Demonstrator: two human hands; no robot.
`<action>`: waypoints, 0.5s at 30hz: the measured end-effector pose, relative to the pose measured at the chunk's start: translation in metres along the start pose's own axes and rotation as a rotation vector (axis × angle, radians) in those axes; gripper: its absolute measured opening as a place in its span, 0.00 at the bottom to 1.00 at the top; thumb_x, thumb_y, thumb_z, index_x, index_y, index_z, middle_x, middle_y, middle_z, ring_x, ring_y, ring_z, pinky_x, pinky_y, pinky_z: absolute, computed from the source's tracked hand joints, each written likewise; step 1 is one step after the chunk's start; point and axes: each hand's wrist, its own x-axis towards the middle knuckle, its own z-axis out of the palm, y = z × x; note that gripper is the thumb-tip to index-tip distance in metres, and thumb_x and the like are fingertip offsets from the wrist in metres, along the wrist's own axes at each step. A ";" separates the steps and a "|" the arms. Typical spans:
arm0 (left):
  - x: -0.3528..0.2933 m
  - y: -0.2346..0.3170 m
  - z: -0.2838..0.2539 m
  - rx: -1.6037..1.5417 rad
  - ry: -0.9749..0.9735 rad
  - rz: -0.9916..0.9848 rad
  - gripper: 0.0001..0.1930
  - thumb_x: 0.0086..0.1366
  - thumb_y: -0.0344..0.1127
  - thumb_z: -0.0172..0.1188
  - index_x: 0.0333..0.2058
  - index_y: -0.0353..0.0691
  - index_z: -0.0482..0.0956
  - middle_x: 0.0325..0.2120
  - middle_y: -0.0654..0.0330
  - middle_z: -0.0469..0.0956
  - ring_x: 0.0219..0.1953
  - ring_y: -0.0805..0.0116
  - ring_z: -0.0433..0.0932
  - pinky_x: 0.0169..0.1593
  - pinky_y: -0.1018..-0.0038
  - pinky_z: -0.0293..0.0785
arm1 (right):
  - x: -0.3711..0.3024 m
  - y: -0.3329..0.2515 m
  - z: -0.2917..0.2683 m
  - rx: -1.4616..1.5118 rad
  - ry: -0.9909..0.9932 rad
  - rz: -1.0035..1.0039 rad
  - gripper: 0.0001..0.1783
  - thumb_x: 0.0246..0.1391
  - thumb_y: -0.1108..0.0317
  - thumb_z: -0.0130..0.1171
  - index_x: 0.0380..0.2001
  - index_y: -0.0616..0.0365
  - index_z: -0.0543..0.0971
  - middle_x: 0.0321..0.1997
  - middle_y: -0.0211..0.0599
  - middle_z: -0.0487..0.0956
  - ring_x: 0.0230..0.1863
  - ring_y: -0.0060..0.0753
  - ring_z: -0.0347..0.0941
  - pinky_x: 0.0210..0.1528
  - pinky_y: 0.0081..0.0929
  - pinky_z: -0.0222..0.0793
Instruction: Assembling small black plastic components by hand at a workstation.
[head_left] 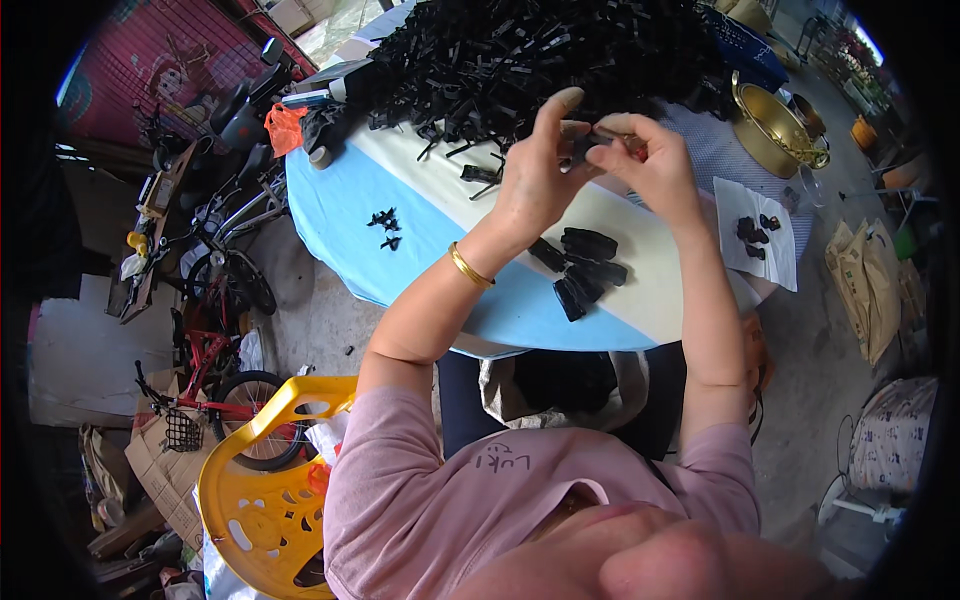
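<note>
My left hand and my right hand are raised over the table's far half, fingertips close together. Between them is a small dark piece, mostly hidden by the fingers, so its kind is unclear. The fingers of both hands are bent in a pinch, and a bit of red shows by the right fingertips. Just beyond lies a large heap of black strip-like parts. Several black bundles rest on the table nearer me, between my forearms. A few small black bits lie to the left.
The cloth-covered table has a rounded edge. At right, white paper bears dark pieces, near a gold-coloured pot. An orange plastic bag sits far left. A yellow chair and bicycle stand at left.
</note>
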 end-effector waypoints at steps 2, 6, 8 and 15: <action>-0.004 0.002 0.002 0.139 -0.033 0.138 0.38 0.45 0.23 0.66 0.54 0.39 0.56 0.38 0.53 0.76 0.38 0.62 0.78 0.42 0.73 0.74 | 0.000 0.002 0.006 0.047 -0.029 0.020 0.10 0.45 0.73 0.61 0.34 0.63 0.76 0.26 0.25 0.75 0.26 0.10 0.68 0.27 0.10 0.64; 0.002 0.006 -0.008 0.175 0.046 0.244 0.37 0.44 0.26 0.68 0.53 0.37 0.58 0.45 0.52 0.72 0.47 0.62 0.72 0.49 0.71 0.69 | 0.005 0.007 -0.008 -0.034 0.123 0.047 0.07 0.48 0.72 0.59 0.32 0.62 0.78 0.25 0.24 0.75 0.24 0.09 0.65 0.25 0.08 0.60; 0.008 0.002 -0.016 0.009 0.036 0.140 0.33 0.46 0.27 0.66 0.52 0.34 0.61 0.46 0.54 0.70 0.50 0.66 0.69 0.50 0.72 0.69 | 0.008 0.010 -0.018 0.234 0.175 0.119 0.08 0.49 0.70 0.58 0.33 0.61 0.77 0.22 0.20 0.72 0.20 0.07 0.60 0.21 0.07 0.53; 0.013 -0.021 -0.027 -0.974 -0.539 -0.361 0.18 0.47 0.27 0.65 0.38 0.31 0.71 0.32 0.56 0.76 0.34 0.66 0.77 0.43 0.73 0.74 | 0.004 0.011 -0.022 0.532 -0.223 0.169 0.11 0.51 0.64 0.57 0.34 0.59 0.75 0.21 0.17 0.68 0.17 0.07 0.53 0.18 0.08 0.43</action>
